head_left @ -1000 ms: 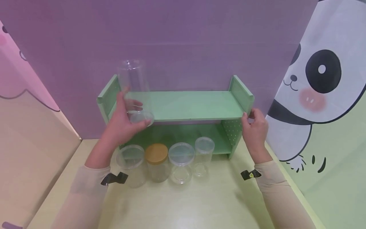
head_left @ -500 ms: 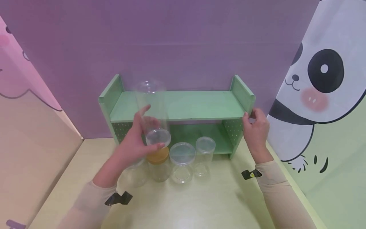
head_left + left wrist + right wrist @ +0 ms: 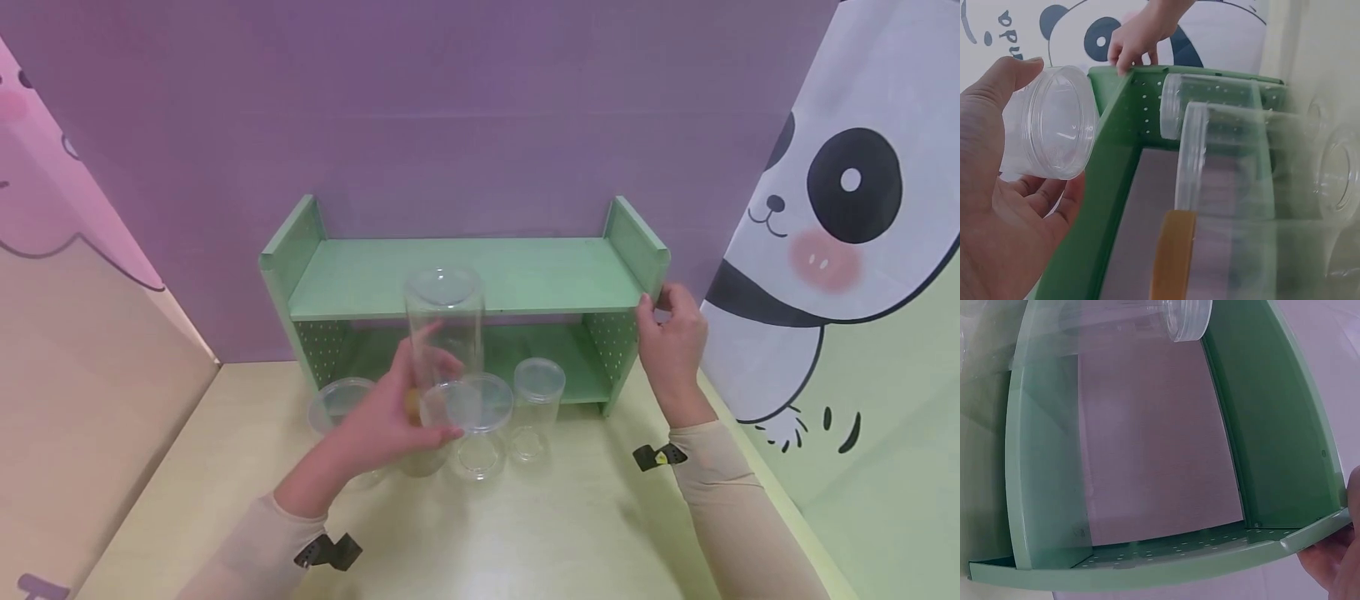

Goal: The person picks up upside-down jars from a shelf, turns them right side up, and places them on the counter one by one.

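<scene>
My left hand (image 3: 378, 429) grips a tall clear jar (image 3: 445, 312) near its lower end, thumb in front and fingers behind. The jar stands upright in the air, before the green two-tier shelf (image 3: 465, 312) and overlapping its top board in the head view. In the left wrist view the jar's round end (image 3: 1063, 125) shows between thumb and fingers. My right hand (image 3: 672, 350) pinches the front edge of the shelf's right side panel; in the right wrist view its fingers (image 3: 1325, 559) curl round that panel's edge.
Lidded clear jars stand in a row on the pale table (image 3: 517, 542) before the shelf: a wide jar (image 3: 341, 392) at left, one with a tan lid (image 3: 1172, 256), a clear-lidded jar (image 3: 480, 454) and a slim jar (image 3: 536, 408). A purple wall (image 3: 480, 117) rises behind.
My left hand has carried the tall jar right and down, from the shelf's left end to above the row of jars. The right hand keeps its hold on the shelf.
</scene>
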A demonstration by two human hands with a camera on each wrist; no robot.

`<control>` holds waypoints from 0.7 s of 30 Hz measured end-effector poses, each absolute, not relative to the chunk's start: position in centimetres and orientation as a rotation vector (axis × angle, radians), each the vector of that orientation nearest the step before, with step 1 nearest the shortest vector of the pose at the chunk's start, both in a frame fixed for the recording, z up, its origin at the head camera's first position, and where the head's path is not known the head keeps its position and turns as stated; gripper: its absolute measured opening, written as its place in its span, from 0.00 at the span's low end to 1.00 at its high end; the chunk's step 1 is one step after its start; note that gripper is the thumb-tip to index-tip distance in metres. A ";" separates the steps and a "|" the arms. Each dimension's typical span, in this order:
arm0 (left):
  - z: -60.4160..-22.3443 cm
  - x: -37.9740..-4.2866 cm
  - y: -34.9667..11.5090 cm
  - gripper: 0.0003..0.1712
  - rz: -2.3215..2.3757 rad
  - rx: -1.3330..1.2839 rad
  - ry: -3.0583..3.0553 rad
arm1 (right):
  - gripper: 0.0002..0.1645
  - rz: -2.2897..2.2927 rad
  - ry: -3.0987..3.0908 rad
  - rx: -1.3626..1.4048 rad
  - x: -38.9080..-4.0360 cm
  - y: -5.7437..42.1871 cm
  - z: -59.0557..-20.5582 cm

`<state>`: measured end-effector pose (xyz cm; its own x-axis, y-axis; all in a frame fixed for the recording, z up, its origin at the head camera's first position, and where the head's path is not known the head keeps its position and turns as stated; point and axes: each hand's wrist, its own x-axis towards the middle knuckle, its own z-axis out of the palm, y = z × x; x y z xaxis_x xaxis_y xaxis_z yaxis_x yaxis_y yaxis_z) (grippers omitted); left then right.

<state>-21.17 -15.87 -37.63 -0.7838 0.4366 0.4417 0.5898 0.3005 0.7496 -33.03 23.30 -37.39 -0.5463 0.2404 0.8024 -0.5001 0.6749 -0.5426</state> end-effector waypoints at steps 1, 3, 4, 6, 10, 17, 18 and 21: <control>-37.8 -21.1 -15.7 0.75 -1.494 -0.959 -2.413 | 0.09 0.967 -1.927 0.197 -33.0 23.4 -37.4; -38.0 -20.8 -15.5 0.76 -1.517 -0.956 -2.425 | 0.10 0.951 -1.941 0.193 -32.9 23.4 -37.3; -38.2 -20.8 -15.4 0.76 -1.519 -0.955 -2.429 | 0.10 0.941 -1.954 0.192 -32.8 23.4 -37.3; -38.6 -20.6 -15.2 0.77 -1.539 -0.961 -2.426 | 0.12 0.932 -1.980 0.188 -32.6 23.3 -37.2; -39.3 -20.6 -14.8 0.77 -1.559 -0.994 -2.404 | 0.19 1.022 -1.935 0.159 -31.9 23.0 -36.9; -40.0 -20.0 -14.3 0.75 -1.598 -0.998 -2.410 | 0.20 1.139 -1.693 0.376 -28.8 21.5 -35.8; -40.1 -19.9 -14.2 0.74 -1.602 -0.998 -2.411 | 0.20 1.155 -1.699 0.434 -28.4 21.1 -35.6; -40.5 -19.7 -14.1 0.74 -1.611 -1.002 -2.410 | 0.23 1.293 -1.748 0.644 -27.1 19.7 -35.1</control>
